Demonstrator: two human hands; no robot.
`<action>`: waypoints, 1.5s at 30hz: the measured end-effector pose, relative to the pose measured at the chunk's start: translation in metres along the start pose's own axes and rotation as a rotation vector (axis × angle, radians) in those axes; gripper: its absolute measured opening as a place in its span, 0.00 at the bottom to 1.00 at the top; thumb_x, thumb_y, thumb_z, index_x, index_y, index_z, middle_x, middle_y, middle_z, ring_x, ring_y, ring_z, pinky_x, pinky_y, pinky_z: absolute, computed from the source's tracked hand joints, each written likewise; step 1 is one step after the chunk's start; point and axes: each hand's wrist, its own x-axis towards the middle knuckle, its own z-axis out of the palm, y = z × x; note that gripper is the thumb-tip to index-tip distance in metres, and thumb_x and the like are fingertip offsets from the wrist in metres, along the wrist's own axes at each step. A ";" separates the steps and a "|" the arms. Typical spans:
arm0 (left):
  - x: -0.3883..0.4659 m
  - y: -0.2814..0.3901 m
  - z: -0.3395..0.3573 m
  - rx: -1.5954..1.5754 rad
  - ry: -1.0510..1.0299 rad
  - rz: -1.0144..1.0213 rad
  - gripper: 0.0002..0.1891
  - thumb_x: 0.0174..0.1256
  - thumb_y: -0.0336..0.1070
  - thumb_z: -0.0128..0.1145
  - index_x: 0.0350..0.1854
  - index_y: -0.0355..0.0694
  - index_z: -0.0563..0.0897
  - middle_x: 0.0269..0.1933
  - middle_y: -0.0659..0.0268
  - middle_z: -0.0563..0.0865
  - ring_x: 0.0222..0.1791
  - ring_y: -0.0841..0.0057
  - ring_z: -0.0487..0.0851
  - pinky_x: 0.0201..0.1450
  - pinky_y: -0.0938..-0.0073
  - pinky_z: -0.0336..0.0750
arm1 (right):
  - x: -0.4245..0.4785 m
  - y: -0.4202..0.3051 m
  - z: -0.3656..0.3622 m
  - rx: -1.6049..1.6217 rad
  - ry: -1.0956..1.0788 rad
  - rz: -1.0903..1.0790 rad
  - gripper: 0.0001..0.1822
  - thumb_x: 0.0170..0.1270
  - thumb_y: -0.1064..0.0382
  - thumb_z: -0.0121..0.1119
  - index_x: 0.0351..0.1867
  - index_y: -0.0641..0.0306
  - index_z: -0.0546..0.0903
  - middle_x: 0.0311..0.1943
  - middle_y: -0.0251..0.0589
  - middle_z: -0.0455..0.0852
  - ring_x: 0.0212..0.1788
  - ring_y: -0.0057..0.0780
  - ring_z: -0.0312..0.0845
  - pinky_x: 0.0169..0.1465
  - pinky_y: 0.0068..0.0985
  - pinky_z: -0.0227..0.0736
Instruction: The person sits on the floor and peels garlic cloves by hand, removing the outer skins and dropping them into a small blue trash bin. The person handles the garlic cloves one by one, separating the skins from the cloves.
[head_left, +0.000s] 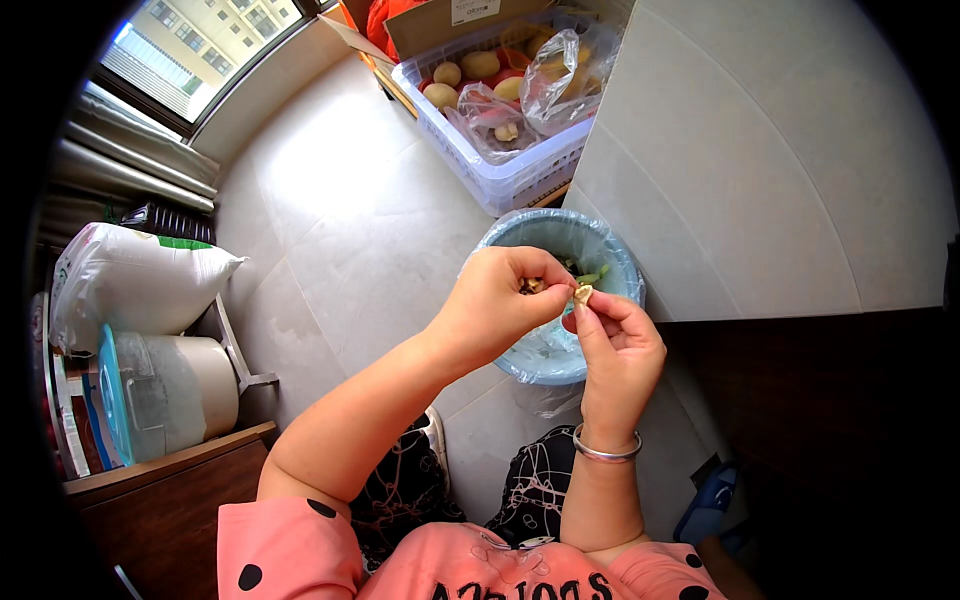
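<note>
Both hands meet above a blue waste bin (516, 366) lined with a clear plastic bag. Between the fingertips of my right hand (622, 337) is a small pale yellowish piece (583, 294), possibly garlic or a peeled scrap; the picture does not settle it. My left hand (499, 292) touches the same piece with thumb and forefinger, its other fingers curled. Beneath them, inside the bin, lie green scraps (594, 276) and small brownish bits (532, 285), partly hidden by the left hand. A silver bangle (607, 454) circles the right wrist.
Beyond the bin stands a pale plastic basket (517, 169) of potatoes (480, 65) and clear bags. A grey tiled surface (750, 165) is at the right. At the left are a white sack (142, 285) and a blue-lidded container (180, 390). A blue slipper (706, 502) lies lower right.
</note>
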 end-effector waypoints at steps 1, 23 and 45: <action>0.001 -0.001 0.000 -0.057 -0.006 -0.023 0.08 0.56 0.32 0.60 0.32 0.30 0.83 0.23 0.71 0.79 0.25 0.89 0.73 0.26 0.87 0.67 | 0.001 0.000 -0.001 0.083 -0.008 0.071 0.07 0.57 0.77 0.58 0.38 0.73 0.79 0.35 0.40 0.83 0.34 0.22 0.80 0.41 0.19 0.78; -0.003 -0.004 0.004 0.526 0.159 0.471 0.02 0.50 0.23 0.59 0.27 0.34 0.80 0.23 0.63 0.79 0.21 0.79 0.77 0.24 0.81 0.70 | 0.004 0.007 -0.001 0.057 -0.004 -0.012 0.07 0.59 0.75 0.57 0.39 0.73 0.79 0.36 0.40 0.83 0.36 0.20 0.79 0.43 0.18 0.76; 0.000 -0.005 -0.004 0.248 0.120 0.334 0.07 0.53 0.23 0.60 0.35 0.34 0.83 0.27 0.69 0.81 0.26 0.85 0.76 0.28 0.83 0.70 | 0.011 0.005 -0.017 0.560 -0.144 0.390 0.12 0.66 0.66 0.51 0.46 0.70 0.78 0.36 0.44 0.83 0.34 0.24 0.80 0.42 0.25 0.81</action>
